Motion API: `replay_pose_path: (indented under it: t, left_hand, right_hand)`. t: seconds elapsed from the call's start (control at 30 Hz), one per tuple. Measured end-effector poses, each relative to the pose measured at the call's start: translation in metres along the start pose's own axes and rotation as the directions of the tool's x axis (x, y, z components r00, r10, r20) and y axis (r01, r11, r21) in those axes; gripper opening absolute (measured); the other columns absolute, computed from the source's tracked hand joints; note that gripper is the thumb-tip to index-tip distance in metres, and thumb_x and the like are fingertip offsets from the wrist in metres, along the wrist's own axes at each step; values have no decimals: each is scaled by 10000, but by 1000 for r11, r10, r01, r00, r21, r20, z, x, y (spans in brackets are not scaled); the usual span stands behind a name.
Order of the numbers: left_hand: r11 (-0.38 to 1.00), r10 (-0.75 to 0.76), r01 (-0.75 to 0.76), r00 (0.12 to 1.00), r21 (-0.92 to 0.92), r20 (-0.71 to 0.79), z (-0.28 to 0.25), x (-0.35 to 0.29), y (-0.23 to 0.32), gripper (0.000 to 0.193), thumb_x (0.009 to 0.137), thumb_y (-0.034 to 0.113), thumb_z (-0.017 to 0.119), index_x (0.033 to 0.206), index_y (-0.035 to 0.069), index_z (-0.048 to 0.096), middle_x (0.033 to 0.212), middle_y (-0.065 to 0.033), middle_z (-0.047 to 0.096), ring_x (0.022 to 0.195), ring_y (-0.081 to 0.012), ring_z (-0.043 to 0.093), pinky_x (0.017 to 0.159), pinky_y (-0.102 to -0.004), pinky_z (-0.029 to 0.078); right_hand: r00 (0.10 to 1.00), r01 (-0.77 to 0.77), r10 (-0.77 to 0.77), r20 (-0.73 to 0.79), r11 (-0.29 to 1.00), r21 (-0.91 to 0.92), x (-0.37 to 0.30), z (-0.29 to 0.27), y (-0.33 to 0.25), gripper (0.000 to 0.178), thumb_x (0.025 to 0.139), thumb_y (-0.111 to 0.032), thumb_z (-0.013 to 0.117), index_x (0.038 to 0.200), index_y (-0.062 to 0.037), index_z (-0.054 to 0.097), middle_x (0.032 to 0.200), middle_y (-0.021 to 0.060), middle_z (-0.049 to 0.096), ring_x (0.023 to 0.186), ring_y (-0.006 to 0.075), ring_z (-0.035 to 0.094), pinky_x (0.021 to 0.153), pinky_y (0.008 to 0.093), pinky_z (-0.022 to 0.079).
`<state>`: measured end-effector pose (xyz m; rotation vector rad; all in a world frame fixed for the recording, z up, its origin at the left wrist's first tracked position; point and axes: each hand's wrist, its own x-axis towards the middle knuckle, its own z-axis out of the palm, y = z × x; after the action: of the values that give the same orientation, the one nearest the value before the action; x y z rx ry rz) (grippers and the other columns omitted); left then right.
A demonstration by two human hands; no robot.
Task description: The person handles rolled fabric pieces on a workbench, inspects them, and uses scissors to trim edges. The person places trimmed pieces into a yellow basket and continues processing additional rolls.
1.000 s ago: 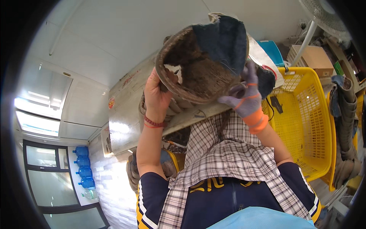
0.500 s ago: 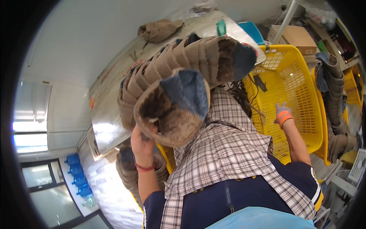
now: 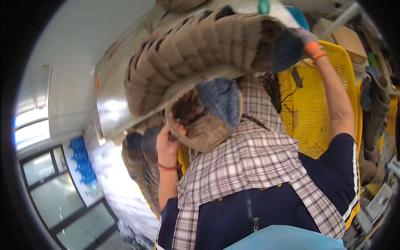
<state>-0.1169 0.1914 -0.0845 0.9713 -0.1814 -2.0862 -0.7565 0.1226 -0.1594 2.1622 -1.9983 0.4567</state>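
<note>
A fur-lined brown shoe upper (image 3: 208,133) with a blue fabric patch inside is held before my apron by my left hand (image 3: 167,143). The fingers grip its rim, partly out of sight inside it. Behind it, a long curved row of nested brown shoe uppers (image 3: 196,50) lies along the table's near edge. At the row's right end, my right hand (image 3: 308,39), in a pale glove with an orange cuff, is closed at the blue-lined edge of the last upper. Some of its fingers are blurred or hidden.
A yellow plastic basket (image 3: 306,121) stands to the right of the table (image 3: 110,89), with dark cords at its left side. More stacked uppers hang at the far right (image 3: 371,121) and lower left. A cardboard box (image 3: 348,39) and blue water jugs (image 3: 83,160) are farther off.
My right hand has moved from over the yellow basket up and away to the row's right end, closing on the last upper. My left hand and its upper have shifted slightly right.
</note>
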Motion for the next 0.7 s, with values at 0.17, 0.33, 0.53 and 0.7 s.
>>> replay_pose_path:
  t: [0.17, 0.33, 0.53, 0.7]
  left_hand:
    - [996, -19, 30, 991, -81, 130, -43, 7, -6, 113, 953, 143, 495, 911, 45, 532, 710, -38, 451, 637, -167, 402, 606, -310, 361]
    - [995, 19, -23, 999, -102, -40, -26, 9, -14, 54, 894, 41, 499, 933, 4, 504, 714, -24, 370, 640, -145, 328, 588, -289, 296]
    - [999, 47, -47, 995, -1, -88, -29, 23, -20, 106, 927, 114, 519, 946, 11, 535, 735, -45, 463, 659, -163, 407, 610, -309, 379]
    - [1000, 18, -18, 1000, 21, -10, -47, 39, -19, 226, 955, 152, 500, 1099, -4, 578, 987, -116, 642, 879, -229, 618, 786, -386, 526]
  right_hand:
    - [880, -434, 412, 238, 899, 51, 0, -8, 9, 381, 893, -385, 544, 1102, -67, 568, 1088, 228, 627, 1023, 366, 603, 881, 396, 455]
    - [808, -522, 504, 305, 853, -29, -24, -26, 8, 362, 840, -341, 639, 1036, -46, 566, 1035, 245, 632, 971, 340, 632, 842, 359, 474]
    - [630, -655, 776, -32, 554, 514, -151, -49, -34, 445, 825, -347, 694, 1109, -22, 585, 980, 96, 635, 888, 188, 594, 797, 298, 461]
    - [993, -111, 90, 75, 931, 348, -131, -80, -255, 325, 704, -210, 751, 950, -71, 591, 943, 89, 593, 868, 238, 567, 763, 355, 465]
